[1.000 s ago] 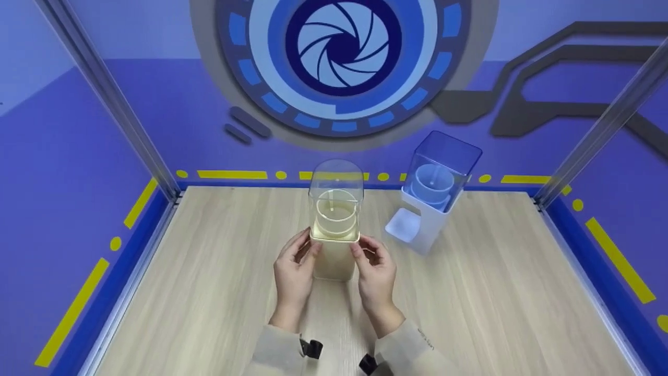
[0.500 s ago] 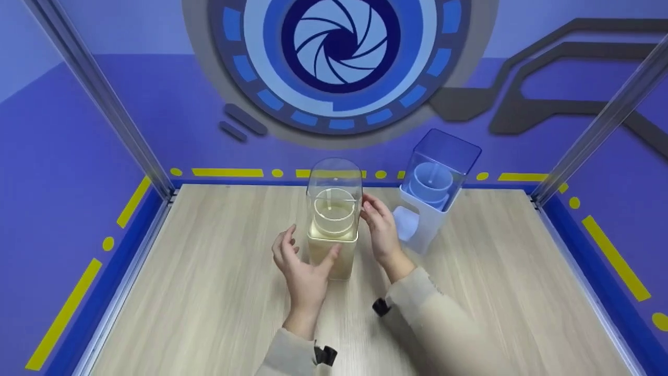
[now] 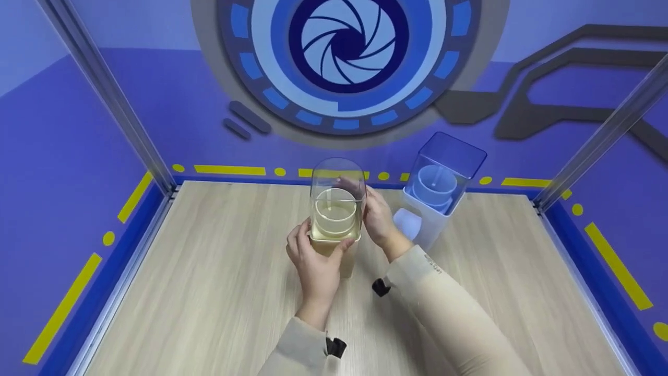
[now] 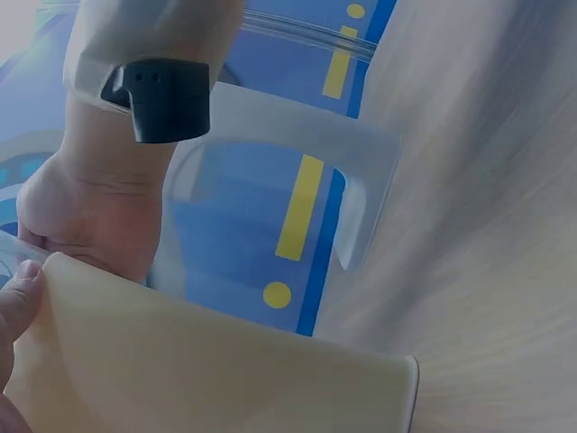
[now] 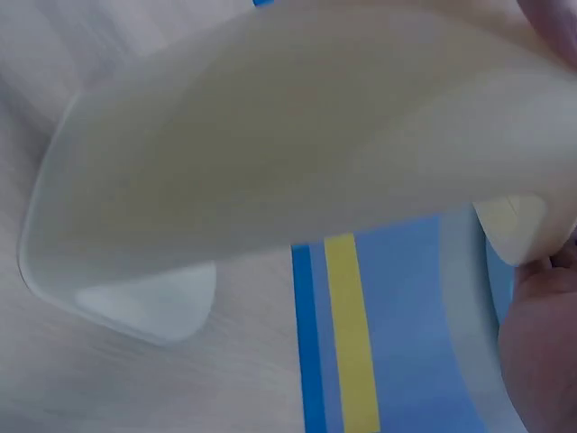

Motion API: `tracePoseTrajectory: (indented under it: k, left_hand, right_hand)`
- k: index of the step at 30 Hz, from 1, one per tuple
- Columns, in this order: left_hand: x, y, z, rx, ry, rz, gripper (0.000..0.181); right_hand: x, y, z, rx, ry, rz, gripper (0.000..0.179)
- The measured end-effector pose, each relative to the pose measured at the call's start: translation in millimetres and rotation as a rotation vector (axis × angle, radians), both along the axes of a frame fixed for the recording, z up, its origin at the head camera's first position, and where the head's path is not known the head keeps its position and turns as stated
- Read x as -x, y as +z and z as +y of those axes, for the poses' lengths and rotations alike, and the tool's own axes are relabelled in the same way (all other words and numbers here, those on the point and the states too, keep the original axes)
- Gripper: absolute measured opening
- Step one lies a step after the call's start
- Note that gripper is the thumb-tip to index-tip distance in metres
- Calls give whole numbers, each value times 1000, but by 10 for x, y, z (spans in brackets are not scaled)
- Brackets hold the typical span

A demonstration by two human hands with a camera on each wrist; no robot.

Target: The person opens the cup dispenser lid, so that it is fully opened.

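The dispenser (image 3: 335, 216) stands at the centre of the frame, on the counter (image 3: 209, 292), between the two hands. The left hand (image 3: 317, 265) grips its front left, thumb across the front; the right hand (image 3: 379, 218) curls round its right side, fingers behind the clear top.

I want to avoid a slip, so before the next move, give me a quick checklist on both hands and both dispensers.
1. Left hand holding the cream dispenser: ok, at its front left corner.
2. Right hand gripping firmly: cannot tell, partly hidden behind the cream dispenser.
3. Cream dispenser upright: ok.
4. Clear cover fully seated: cannot tell.
5. Blue-topped dispenser upright: ok.
6. Right arm not touching the blue-topped dispenser: cannot tell, they overlap in the head view.
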State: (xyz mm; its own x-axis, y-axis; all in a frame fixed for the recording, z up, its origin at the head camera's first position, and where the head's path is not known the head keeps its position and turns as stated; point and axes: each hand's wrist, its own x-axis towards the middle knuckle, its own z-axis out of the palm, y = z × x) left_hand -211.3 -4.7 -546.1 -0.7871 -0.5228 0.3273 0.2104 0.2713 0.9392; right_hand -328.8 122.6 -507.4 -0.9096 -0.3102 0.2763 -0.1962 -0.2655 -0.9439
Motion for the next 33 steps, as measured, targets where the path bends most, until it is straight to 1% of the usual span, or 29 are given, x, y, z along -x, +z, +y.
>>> tracePoseTrajectory:
  k: [4, 8, 16, 20, 27, 30, 33]
  left_hand:
    - [4, -10, -34, 23, -9, -7, 102]
    - [6, 5, -91, 27, -51, -16, 102]
    - [24, -10, -248, 33, -150, -12, 102]
    - [55, -10, -353, 39, -213, -30, 104]
    - [137, 56, -563, 54, -351, -110, 101]
    - [169, 77, -631, 72, -396, -128, 99]
    - [202, 101, -693, 79, -439, -137, 95]
  right_hand:
    - [-29, -48, -13, -18, -18, 27, 57]
    - [-74, -49, -3, -24, -33, 24, 60]
    - [-173, -61, 39, -36, -25, 42, 63]
    - [-221, -75, 63, -45, -28, 49, 62]
    - [-272, -99, 157, -69, -33, 75, 58]
    - [-305, -95, 190, -68, -41, 73, 53]
    - [-348, -83, 211, -67, -56, 80, 44]
